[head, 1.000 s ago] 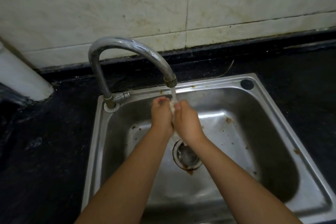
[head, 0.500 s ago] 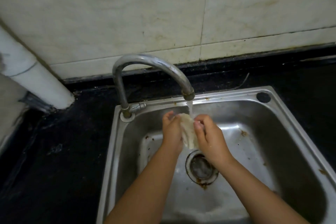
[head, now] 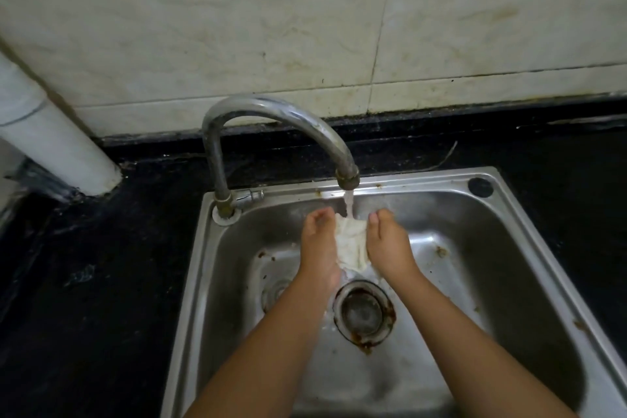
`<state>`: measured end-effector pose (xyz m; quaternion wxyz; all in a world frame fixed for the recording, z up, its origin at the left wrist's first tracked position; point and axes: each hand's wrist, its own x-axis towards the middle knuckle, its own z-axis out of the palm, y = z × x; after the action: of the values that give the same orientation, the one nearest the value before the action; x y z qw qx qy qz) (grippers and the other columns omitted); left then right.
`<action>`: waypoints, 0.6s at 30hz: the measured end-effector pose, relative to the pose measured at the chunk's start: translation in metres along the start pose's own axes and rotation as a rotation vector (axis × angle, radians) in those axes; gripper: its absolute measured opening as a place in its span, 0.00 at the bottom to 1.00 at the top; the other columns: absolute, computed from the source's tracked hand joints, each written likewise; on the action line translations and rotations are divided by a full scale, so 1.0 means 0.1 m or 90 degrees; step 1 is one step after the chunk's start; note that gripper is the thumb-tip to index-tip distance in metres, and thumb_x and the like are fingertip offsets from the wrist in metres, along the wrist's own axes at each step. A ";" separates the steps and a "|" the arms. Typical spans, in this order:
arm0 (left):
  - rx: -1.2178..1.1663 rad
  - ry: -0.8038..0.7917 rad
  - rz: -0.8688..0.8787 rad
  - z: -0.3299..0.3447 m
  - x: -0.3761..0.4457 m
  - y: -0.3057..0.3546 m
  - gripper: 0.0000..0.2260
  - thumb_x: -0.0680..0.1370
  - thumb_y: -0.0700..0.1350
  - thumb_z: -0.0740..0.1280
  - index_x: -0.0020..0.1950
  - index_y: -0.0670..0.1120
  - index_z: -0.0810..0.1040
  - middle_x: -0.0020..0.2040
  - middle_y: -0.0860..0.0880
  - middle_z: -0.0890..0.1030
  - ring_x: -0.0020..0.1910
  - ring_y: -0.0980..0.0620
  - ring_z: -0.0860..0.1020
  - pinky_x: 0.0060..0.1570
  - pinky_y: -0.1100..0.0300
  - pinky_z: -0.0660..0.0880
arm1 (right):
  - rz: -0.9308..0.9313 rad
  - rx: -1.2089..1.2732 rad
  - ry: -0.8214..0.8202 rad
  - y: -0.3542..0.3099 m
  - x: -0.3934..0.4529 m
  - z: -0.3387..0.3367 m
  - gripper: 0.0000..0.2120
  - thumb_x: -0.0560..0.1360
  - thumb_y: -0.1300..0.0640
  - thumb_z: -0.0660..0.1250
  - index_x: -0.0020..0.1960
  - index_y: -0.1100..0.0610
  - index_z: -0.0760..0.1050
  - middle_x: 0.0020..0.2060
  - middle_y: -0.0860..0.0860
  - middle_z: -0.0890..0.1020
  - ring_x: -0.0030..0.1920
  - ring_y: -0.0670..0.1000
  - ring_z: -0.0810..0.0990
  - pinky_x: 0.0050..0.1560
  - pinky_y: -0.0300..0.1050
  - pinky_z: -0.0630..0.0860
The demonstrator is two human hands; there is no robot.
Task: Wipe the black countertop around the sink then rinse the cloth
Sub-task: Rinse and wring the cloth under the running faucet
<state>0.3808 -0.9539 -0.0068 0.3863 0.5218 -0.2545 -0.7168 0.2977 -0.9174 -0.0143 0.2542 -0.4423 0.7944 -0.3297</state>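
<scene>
A wet, crumpled white cloth is held between my left hand and my right hand over the steel sink. Both hands grip it from the sides, fingers curled on its upper edge. Water runs from the curved chrome tap straight onto the top of the cloth. The black countertop surrounds the sink and looks wet on the left.
The rusty drain strainer lies just below my hands. A white pipe slants down to the counter at the left. Stained cream tiles form the wall behind. A round hole marks the sink's back right corner.
My hands, pressed together a second ago, have moved apart and spread the cloth wider under the stream. The view has shifted left and up, so the sink sits lower and further right.
</scene>
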 end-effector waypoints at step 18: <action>0.090 -0.006 -0.015 0.18 -0.04 0.16 0.16 0.81 0.50 0.54 0.39 0.44 0.71 0.33 0.46 0.73 0.33 0.51 0.72 0.35 0.60 0.69 | -0.156 -0.108 -0.012 -0.22 -0.17 -0.06 0.22 0.77 0.46 0.43 0.49 0.61 0.68 0.38 0.58 0.77 0.40 0.58 0.76 0.30 0.44 0.59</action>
<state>0.3690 -0.9602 0.0138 0.3389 0.5474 -0.2997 -0.7040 0.3131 -0.9097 0.0078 0.1816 -0.5590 0.7568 -0.2859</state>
